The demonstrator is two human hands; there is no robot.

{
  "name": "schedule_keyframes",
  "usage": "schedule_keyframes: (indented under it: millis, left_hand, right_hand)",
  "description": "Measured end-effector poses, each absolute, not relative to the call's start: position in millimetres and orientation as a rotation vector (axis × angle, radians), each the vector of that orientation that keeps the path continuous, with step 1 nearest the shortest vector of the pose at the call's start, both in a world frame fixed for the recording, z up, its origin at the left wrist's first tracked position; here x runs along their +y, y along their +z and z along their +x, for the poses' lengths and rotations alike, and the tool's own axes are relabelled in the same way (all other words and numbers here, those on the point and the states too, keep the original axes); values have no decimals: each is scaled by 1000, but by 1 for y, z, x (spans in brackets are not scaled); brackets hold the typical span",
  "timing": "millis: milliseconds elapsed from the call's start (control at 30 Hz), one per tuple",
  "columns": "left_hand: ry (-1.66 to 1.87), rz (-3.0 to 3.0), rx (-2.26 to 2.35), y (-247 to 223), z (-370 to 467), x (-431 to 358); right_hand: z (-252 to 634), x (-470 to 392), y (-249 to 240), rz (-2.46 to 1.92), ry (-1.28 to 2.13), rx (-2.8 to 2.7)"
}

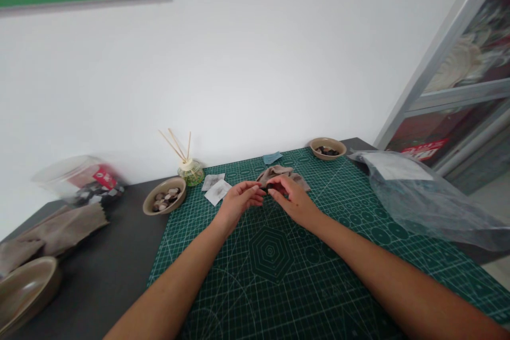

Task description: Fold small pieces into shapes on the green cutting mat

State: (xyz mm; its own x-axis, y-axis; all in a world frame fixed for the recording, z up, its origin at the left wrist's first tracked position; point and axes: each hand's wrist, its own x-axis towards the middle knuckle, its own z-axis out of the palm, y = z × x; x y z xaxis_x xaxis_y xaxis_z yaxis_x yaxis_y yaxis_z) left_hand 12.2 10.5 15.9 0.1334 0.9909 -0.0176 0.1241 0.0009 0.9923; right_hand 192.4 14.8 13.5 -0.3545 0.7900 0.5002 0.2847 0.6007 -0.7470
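Observation:
Over the green cutting mat (270,297), my left hand (240,201) and my right hand (295,202) meet fingertip to fingertip. Both pinch a small dark piece (268,188) between them; its kind is too small to make out. Just behind the fingers lies a crumpled brown cloth (274,170), partly hidden by them. Left of my left hand are two small white paper packets (217,192), one overlapping the other.
A bowl of pale and dark pieces (164,197) and a reed diffuser (191,172) stand left. A bowl of dark pieces (328,149) sits back right, near a clear plastic bag (418,207). Far left are a clear tub (66,178), folded cloth (64,231) and another bowl (27,292).

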Motion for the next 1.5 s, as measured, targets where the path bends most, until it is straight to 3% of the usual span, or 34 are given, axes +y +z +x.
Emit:
schedule_keyframes:
  millis: [200,500,633,800,933,1200,1500]
  left_hand:
    - [991,1894,1657,22,-26,20]
    - [510,2395,1901,23,-23,13]
    - [379,2473,1944,28,-20,8]
    - [289,2507,1826,29,-4,-2]
    - [447,2457,1471,24,14,-11]
    - [761,2106,1402,11,8,4]
    - [625,2045,1195,14,-5,12]
  right_hand:
    - [192,21,7,-917,770,-2017]
    - [213,43,4,-1190,300,-2000]
    - [211,39,5,-1119,409,-1973]
    - [205,31,5,-1021,578,-1979]
    - [208,25,13,-979,565,-2052]
    - [203,10,19,-852,596,-2301]
    - [193,-4,21,-786,539,-2564]
